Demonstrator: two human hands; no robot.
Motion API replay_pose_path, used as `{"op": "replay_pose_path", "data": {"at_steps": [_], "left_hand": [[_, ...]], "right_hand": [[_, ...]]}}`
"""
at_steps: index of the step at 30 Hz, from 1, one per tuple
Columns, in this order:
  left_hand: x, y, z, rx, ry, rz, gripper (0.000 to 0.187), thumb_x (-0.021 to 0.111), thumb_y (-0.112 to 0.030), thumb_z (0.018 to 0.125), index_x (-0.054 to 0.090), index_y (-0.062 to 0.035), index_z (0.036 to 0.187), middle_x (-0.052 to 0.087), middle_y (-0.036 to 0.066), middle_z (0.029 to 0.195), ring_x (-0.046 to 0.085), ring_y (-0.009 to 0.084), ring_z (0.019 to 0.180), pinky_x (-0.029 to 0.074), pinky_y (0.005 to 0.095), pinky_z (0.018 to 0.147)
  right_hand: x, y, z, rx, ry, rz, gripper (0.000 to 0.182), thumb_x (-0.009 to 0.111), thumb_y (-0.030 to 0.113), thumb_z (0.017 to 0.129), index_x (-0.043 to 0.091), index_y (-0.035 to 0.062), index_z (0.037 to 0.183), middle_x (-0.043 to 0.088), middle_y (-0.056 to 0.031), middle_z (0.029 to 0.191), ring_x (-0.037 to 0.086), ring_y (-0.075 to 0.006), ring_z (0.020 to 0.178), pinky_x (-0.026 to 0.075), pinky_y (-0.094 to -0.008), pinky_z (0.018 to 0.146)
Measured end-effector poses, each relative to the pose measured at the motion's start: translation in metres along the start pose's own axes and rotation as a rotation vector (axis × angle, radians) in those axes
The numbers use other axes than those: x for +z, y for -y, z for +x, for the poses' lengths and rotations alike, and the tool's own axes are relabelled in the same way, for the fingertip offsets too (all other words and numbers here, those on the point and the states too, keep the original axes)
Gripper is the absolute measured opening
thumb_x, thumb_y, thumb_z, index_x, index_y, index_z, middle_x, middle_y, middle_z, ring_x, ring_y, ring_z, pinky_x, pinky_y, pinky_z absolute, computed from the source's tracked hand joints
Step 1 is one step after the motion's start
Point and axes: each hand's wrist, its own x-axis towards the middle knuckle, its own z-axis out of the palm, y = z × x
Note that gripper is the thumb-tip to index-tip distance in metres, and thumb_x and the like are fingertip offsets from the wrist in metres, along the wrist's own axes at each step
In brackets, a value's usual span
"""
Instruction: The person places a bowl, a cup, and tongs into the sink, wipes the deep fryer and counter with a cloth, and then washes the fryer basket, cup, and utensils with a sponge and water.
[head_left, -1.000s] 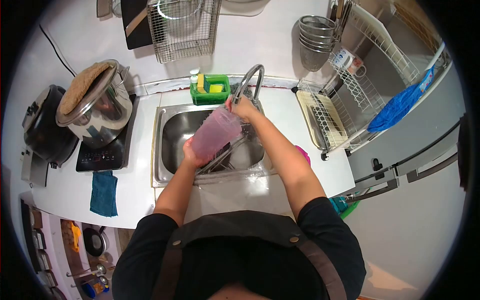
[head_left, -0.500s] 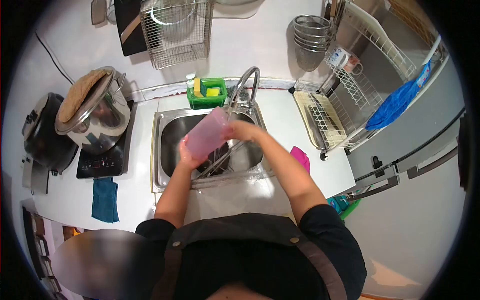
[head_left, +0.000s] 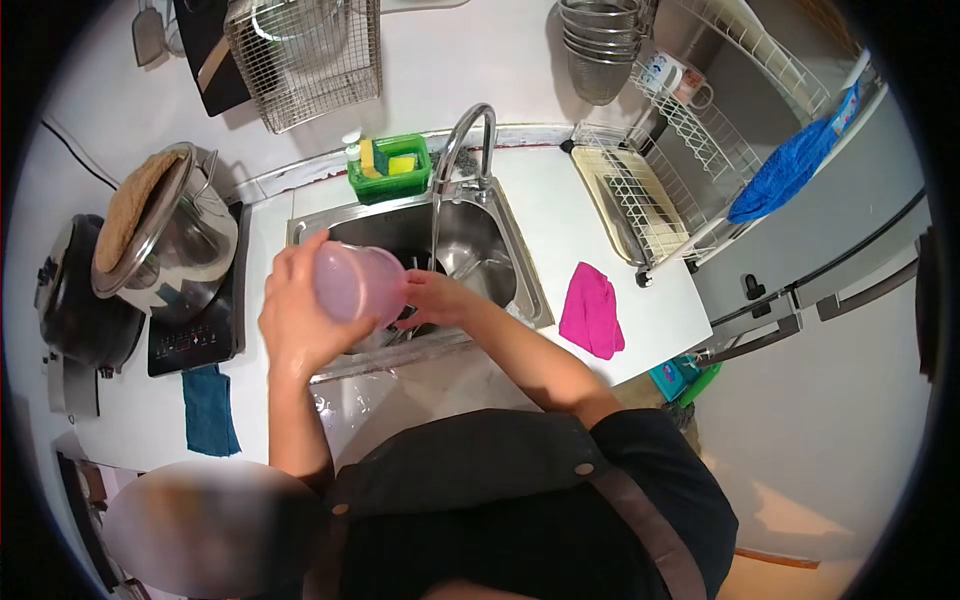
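Observation:
A translucent pink plastic container [head_left: 352,283] is tilted over the near left part of the steel sink [head_left: 530,285], its round end facing up toward me. My left hand [head_left: 298,312] wraps around its left side. On the other side, the fingers of my right hand [head_left: 440,298] grip the container's right edge, partly hidden behind it. A stream of water runs down from the curved faucet [head_left: 468,118] into the basin. Metal utensils lie in the sink, mostly covered by my hands and the container.
A green basket [head_left: 393,184] with sponges and a bottle stands behind the sink. To the right are a magenta cloth [head_left: 591,312] and a white wire dish rack [head_left: 660,215]. On the left, a large steel pot [head_left: 190,250] sits on an induction cooker [head_left: 190,345] beside a teal cloth [head_left: 208,408].
Both hands have brought the pink container left and toward me, turning its round end upward. It no longer covers the faucet's stream. The camera view has shifted slightly.

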Motion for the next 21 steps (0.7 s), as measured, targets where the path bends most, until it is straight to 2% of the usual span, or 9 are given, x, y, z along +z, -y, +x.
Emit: {"op": "replay_pose_path", "data": {"at_steps": [2, 3, 5, 6, 8, 9, 11, 13, 21], "left_hand": [[-0.015, 0.012, -0.006, 0.306, -0.041, -0.292, 0.092, 0.078, -0.017, 0.039, 0.038, -0.0166, 0.122, 0.041, 0.009, 0.117, 0.045, 0.0289, 0.105, 0.044, 0.0386, 0.080], [-0.008, 0.024, -0.004, 0.304, -0.042, -0.296, 0.092, 0.078, -0.017, 0.039, 0.038, -0.0166, 0.122, 0.041, 0.009, 0.117, 0.045, 0.0289, 0.105, 0.044, 0.0386, 0.080], [0.028, 0.059, 0.004, 0.322, 0.273, -0.899, 0.094, 0.079, -0.009, 0.041, 0.036, -0.0158, 0.124, 0.040, 0.006, 0.119, 0.042, 0.0230, 0.108, 0.042, 0.0360, 0.080], [0.048, 0.074, 0.005, 0.177, 0.437, -0.946, 0.090, 0.078, -0.007, 0.047, 0.034, -0.0161, 0.125, 0.040, 0.004, 0.120, 0.039, 0.0188, 0.110, 0.040, 0.0337, 0.081], [0.091, 0.097, 0.006, 0.070, 0.417, -0.606, 0.071, 0.075, -0.009, 0.056, 0.042, -0.0115, 0.119, 0.044, 0.005, 0.116, 0.045, 0.0193, 0.102, 0.041, 0.0332, 0.079], [0.125, 0.121, 0.007, 0.255, 0.254, -0.438, 0.058, 0.076, -0.013, 0.058, 0.050, -0.0089, 0.110, 0.047, 0.007, 0.108, 0.048, 0.0196, 0.094, 0.042, 0.0300, 0.079], [0.149, 0.127, 0.010, 0.259, 0.274, -0.444, 0.051, 0.075, -0.019, 0.060, 0.054, -0.0060, 0.105, 0.051, 0.012, 0.102, 0.049, 0.0236, 0.097, 0.042, 0.0320, 0.079], [0.164, 0.119, 0.011, 0.153, 0.363, -0.600, 0.049, 0.074, -0.021, 0.062, 0.055, -0.0062, 0.105, 0.054, 0.012, 0.100, 0.053, 0.0237, 0.090, 0.045, 0.0315, 0.076], [0.212, 0.083, 0.042, 0.268, 0.394, -0.666, 0.048, 0.071, -0.025, 0.066, 0.054, -0.0036, 0.106, 0.054, 0.012, 0.101, 0.056, 0.0229, 0.085, 0.046, 0.0314, 0.073]], "right_hand": [[0.024, 0.013, -0.030, -0.214, -0.103, -0.168, 0.030, 0.056, 0.011, 0.081, 0.043, 0.0072, 0.107, 0.050, -0.0042, 0.098, 0.052, -0.0167, 0.090, 0.048, -0.0426, 0.073], [0.037, 0.024, -0.051, -0.251, -0.180, -0.242, 0.029, 0.055, 0.009, 0.080, 0.043, 0.0054, 0.106, 0.051, -0.0045, 0.096, 0.053, -0.0171, 0.086, 0.049, -0.0383, 0.071], [0.039, 0.045, -0.092, -0.343, -0.303, -0.499, 0.024, 0.054, 0.004, 0.079, 0.045, 0.0026, 0.101, 0.053, -0.0045, 0.089, 0.055, -0.0174, 0.080, 0.049, -0.0318, 0.068], [0.032, 0.053, -0.110, -0.396, -0.350, -0.675, 0.021, 0.054, 0.002, 0.078, 0.047, 0.0016, 0.098, 0.054, -0.0042, 0.084, 0.056, -0.0173, 0.077, 0.048, -0.0294, 0.068], [0.014, 0.076, -0.142, -0.429, -0.388, -1.223, 0.014, 0.056, 0.002, 0.076, 0.051, 0.0017, 0.089, 0.056, -0.0051, 0.076, 0.057, -0.0150, 0.075, 0.047, -0.0275, 0.065], [0.016, 0.087, -0.154, -0.435, -0.488, -1.310, 0.013, 0.059, 0.001, 0.072, 0.052, 0.0029, 0.084, 0.057, -0.0090, 0.070, 0.059, -0.0169, 0.070, 0.046, -0.0288, 0.064], [0.010, 0.124, -0.169, -0.629, -0.600, -1.704, 0.019, 0.056, -0.004, 0.065, 0.053, 0.0042, 0.082, 0.056, -0.0142, 0.072, 0.056, -0.0273, 0.066, 0.045, -0.0320, 0.062], [-0.024, 0.174, -0.166, -0.605, -0.820, -1.986, 0.007, 0.047, -0.002, 0.066, 0.047, 0.0025, 0.071, 0.051, -0.0165, 0.065, 0.051, -0.0314, 0.061, 0.040, -0.0358, 0.055], [-0.178, 0.286, -0.091, -0.670, -1.027, -1.981, 0.005, 0.046, 0.003, 0.071, 0.051, 0.0018, 0.071, 0.057, -0.0183, 0.068, 0.057, -0.0332, 0.068, 0.043, -0.0386, 0.061]]}}
